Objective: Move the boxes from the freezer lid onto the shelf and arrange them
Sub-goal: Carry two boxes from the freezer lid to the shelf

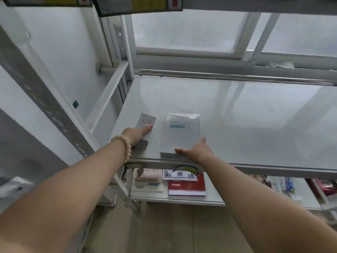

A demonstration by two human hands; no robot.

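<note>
Through the head camera, the white shelf (pixel 246 114) ran from centre frame to the right edge, and both boxes sat at its near left corner. Bare board lay open behind them and far to the right. My left hand (pixel 137 136) gripped the small box (pixel 146 121), thumb across its top and the other fingers hidden. Just right of it, a narrow gap apart, my right hand (pixel 197 152) clasped the large box (pixel 182 137) at its near right corner, near edge flush with the shelf's front lip. The small box carried a red mark and the large one a teal strip, both too blurred to read. Lower centre, a red book (pixel 186 187) read "deli" upside down, and the items at lower right were a smear.
</note>
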